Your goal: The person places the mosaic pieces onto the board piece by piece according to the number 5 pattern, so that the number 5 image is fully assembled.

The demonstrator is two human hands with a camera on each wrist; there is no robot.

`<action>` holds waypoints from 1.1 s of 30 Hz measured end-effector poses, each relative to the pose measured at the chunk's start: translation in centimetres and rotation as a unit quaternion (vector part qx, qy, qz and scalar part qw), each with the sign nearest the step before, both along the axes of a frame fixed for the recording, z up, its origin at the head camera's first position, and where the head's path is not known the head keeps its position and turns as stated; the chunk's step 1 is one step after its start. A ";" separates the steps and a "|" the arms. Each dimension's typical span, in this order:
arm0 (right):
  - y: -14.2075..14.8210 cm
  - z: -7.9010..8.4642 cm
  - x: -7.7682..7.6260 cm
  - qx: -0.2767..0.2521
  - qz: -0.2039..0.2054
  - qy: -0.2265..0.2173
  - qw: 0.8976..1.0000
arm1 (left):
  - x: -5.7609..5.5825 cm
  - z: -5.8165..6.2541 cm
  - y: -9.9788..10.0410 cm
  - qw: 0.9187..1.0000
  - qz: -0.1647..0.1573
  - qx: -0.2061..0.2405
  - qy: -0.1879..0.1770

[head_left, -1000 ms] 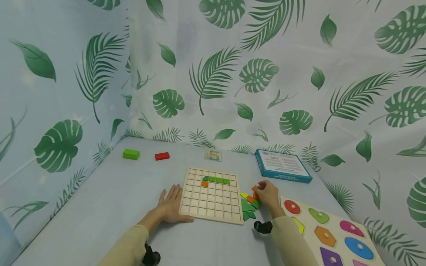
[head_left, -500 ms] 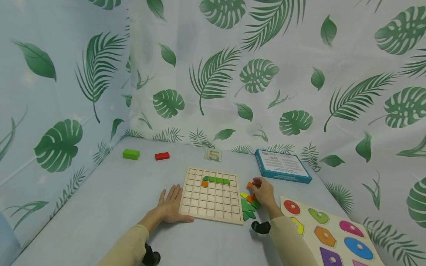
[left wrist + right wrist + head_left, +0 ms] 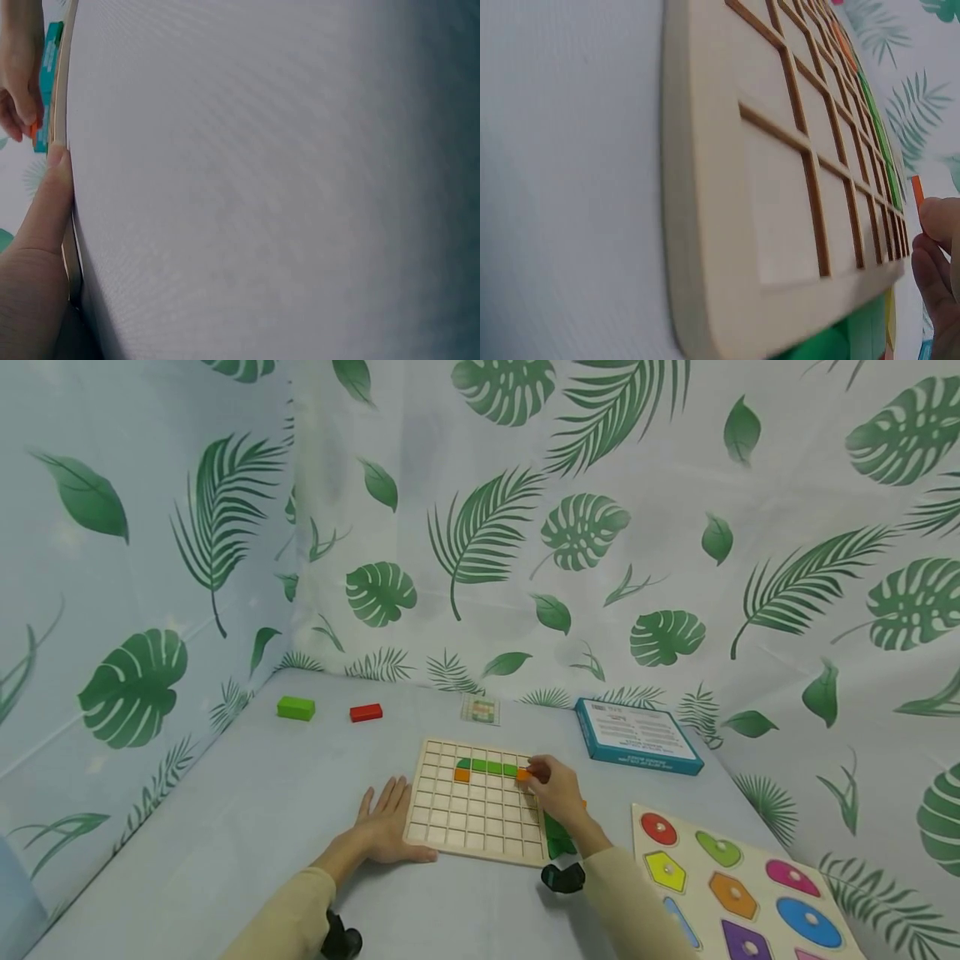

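A wooden grid board (image 3: 457, 819) lies in the middle of the head view. My left hand (image 3: 388, 828) rests flat at its left side, fingers spread and thumb along the near edge. My right hand (image 3: 558, 789) pinches an orange tile (image 3: 522, 774) over the upper right cells; in the right wrist view the orange tile (image 3: 918, 191) stands up between thumb and fingers. A row of green tiles (image 3: 491, 767) sits in the grid, its left piece rounded at a corner. Another orange tile (image 3: 462, 775) lies below that piece. Loose green pieces (image 3: 557, 837) beside the board are partly hidden by my right forearm.
A small pattern card (image 3: 480, 710) lies behind the board. Green (image 3: 296, 708) and red (image 3: 365, 712) blocks stand at the back left. A blue-edged box (image 3: 637, 735) lies back right, and a knobbed shape puzzle (image 3: 697, 877) front right.
My right hand has carried the orange tile from the loose pieces leftward to the board's upper right, beside the green row. My left hand has stayed in place.
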State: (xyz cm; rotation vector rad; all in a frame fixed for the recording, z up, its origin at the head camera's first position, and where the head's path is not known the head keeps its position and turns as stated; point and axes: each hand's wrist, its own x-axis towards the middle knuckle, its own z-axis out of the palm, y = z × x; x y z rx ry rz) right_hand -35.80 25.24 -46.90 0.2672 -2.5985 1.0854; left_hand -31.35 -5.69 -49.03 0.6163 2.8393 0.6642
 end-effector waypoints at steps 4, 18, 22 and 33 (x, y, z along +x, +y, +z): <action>-1.2 -0.1 0.1 -0.004 0.030 0.009 1.000 | 0.0 -0.1 -0.1 1.000 0.003 -0.007 0.003; -4.7 -1.1 -0.2 0.005 0.081 0.025 0.996 | -0.4 -0.7 -0.2 1.000 0.005 -0.012 0.004; -5.7 -1.0 -0.3 0.006 0.094 0.028 0.995 | -0.7 -1.2 -0.2 1.000 0.006 -0.014 0.008; -7.5 -1.0 -0.1 0.005 0.110 0.004 0.994 | -1.2 -1.6 -0.1 0.999 0.003 -0.028 0.015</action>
